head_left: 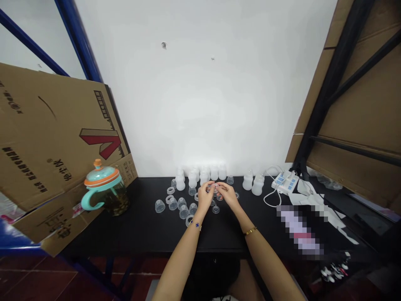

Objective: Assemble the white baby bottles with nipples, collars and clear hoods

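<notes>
My left hand [205,195] and my right hand [227,193] meet above the black table, fingertips pinched on a small whitish collar ring [215,185]. The fingers partly cover it, so its details are unclear. Just under my hands lies a clear bottle nipple [216,209], with others close by, partly hidden. Left of my hands sit several clear domed caps [184,212] and some white collar rings [171,190]. Behind them, along the wall, several white baby bottles [180,181] stand upright. Two bottles [257,185] with tops on stand to the right.
A teal-lidded pitcher [106,188] of dark liquid stands at the left by a large cardboard sheet [53,138]. On the right are a white power strip [285,182] with its cable, white papers [308,199] and a pixelated purple item [299,230]. A white wall rises behind.
</notes>
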`<action>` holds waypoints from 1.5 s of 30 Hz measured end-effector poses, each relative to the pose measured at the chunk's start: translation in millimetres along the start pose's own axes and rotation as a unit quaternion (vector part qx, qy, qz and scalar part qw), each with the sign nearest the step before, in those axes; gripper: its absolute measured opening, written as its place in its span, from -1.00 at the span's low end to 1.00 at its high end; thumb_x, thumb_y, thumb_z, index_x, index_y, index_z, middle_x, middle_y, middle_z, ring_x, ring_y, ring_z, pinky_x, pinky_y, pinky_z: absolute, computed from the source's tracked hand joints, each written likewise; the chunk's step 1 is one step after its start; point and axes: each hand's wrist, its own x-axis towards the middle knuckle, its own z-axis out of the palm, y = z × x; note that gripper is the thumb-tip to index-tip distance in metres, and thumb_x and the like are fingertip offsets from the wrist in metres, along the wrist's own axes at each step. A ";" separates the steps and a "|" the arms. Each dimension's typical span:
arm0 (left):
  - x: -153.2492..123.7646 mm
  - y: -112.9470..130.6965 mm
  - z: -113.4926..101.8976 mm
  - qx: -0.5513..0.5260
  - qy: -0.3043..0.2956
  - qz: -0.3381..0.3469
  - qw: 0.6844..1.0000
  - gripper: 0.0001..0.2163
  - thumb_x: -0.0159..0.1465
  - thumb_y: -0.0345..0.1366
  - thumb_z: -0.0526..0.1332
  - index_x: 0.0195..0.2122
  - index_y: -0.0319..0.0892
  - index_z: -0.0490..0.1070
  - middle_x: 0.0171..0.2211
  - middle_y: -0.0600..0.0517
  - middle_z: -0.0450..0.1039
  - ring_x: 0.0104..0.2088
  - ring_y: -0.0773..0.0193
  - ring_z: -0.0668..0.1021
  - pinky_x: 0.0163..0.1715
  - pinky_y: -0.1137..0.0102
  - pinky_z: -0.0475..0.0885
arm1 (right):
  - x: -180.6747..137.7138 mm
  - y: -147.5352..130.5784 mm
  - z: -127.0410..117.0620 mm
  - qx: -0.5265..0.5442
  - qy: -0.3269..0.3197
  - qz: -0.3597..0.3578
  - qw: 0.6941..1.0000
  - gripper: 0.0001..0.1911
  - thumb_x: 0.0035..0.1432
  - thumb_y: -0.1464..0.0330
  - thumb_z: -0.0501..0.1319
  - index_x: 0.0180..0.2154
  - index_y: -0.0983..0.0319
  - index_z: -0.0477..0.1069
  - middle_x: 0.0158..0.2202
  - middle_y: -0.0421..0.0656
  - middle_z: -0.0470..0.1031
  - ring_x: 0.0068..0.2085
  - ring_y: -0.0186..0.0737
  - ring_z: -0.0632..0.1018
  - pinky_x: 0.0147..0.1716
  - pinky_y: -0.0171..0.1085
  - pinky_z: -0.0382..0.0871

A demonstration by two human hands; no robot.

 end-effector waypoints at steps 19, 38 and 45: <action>7.3 -9.9 -0.3 -0.080 -0.008 -0.040 0.996 -0.72 0.12 -0.15 0.37 -0.22 -0.21 0.62 -0.25 -0.08 0.62 -0.32 0.19 0.60 -0.44 0.42 0.52 | -4.6 -8.8 1.2 0.027 -0.013 -0.001 1.000 -0.56 -0.09 0.07 0.45 -0.21 0.20 0.56 -0.46 -0.16 0.57 -0.47 -0.21 0.55 -0.63 -0.37 0.34; 8.1 -10.3 -1.2 -0.004 -0.007 -0.004 1.000 -0.71 0.17 -0.11 0.26 -0.25 -0.22 0.61 -0.37 -0.04 0.59 -0.48 0.29 0.50 -0.52 0.45 0.37 | -0.9 -0.7 0.8 0.006 -0.025 -0.016 1.000 -0.52 -0.08 0.05 0.43 -0.19 0.22 0.51 -0.45 -0.18 0.55 -0.51 -0.27 0.52 -0.67 -0.41 0.29; 8.5 -10.5 -1.7 0.006 -0.011 0.017 1.000 -0.74 0.17 -0.14 0.26 -0.26 -0.21 0.62 -0.28 -0.07 0.60 -0.44 0.28 0.50 -0.48 0.43 0.40 | 0.3 2.9 0.1 0.009 -0.027 -0.021 0.999 -0.54 -0.08 0.05 0.43 -0.22 0.21 0.48 -0.46 -0.22 0.51 -0.52 -0.28 0.51 -0.67 -0.41 0.30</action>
